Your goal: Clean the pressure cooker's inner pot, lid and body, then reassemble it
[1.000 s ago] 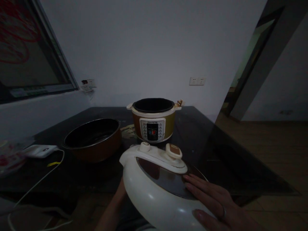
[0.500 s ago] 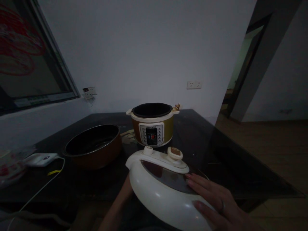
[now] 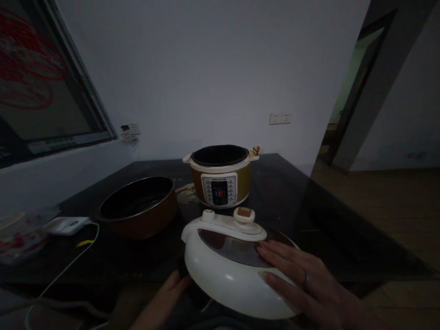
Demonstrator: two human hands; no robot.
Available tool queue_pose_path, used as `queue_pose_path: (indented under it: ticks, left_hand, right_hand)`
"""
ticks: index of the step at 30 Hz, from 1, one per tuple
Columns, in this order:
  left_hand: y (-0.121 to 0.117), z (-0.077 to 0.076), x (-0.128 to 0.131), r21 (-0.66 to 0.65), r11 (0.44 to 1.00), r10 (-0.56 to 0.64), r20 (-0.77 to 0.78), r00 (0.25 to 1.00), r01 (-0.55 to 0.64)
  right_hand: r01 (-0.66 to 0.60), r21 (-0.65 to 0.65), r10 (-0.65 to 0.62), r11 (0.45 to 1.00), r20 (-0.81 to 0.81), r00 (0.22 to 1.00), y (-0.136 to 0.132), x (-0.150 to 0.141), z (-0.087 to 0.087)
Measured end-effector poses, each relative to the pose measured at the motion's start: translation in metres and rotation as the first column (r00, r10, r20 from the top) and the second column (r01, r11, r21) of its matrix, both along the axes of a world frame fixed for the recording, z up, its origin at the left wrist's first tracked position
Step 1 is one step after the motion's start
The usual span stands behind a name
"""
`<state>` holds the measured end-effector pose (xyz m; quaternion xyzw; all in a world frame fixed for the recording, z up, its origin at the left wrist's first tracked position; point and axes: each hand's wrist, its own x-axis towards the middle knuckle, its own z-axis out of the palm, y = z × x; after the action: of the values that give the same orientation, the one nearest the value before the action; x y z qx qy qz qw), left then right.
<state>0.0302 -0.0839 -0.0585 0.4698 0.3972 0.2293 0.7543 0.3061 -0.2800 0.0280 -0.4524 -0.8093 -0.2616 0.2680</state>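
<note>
A white pressure cooker lid, with a dark brown top panel and a raised white handle bar, is tilted at the table's near edge. My right hand, wearing a ring, holds it from the right, fingers lying across the top panel and white rim. At the lid's lower left, my left hand reaches in, its fingertips hidden behind or under the rim. Beyond the lid stands the electric pressure cooker body, uncovered, a dark pot rim showing inside. A brown pot with a dark inside sits to its left.
The dark table meets a pale wall with sockets. On the left lie a white device with a cable, a yellow strip and a plastic bag. A window is at the upper left.
The lid has sunk slightly and lies flatter. My right hand has shifted left with it. My left hand shows more, lower down beside the lid. The view has turned slightly left.
</note>
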Motion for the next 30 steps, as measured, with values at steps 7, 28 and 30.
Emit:
queue_pose_path:
  ticks: [7,28,30]
  left_hand:
    - [-0.034,0.026,0.006,-0.240,0.956,-0.099,0.282,0.954,0.170]
    - [-0.063,0.012,0.034,-0.434,0.899,0.058,0.243,0.968,0.055]
    - [-0.065,0.012,0.035,-0.438,0.898,0.081,0.254,0.964,0.039]
  right_hand:
    - [-0.042,-0.001,0.041,0.999,0.108,0.993,0.013,0.001,-0.011]
    - [0.216,0.066,-0.203,0.974,-0.162,0.966,-0.012,0.001,-0.061]
    - [0.352,0.118,-0.269,0.928,-0.440,0.857,-0.028,-0.008,-0.080]
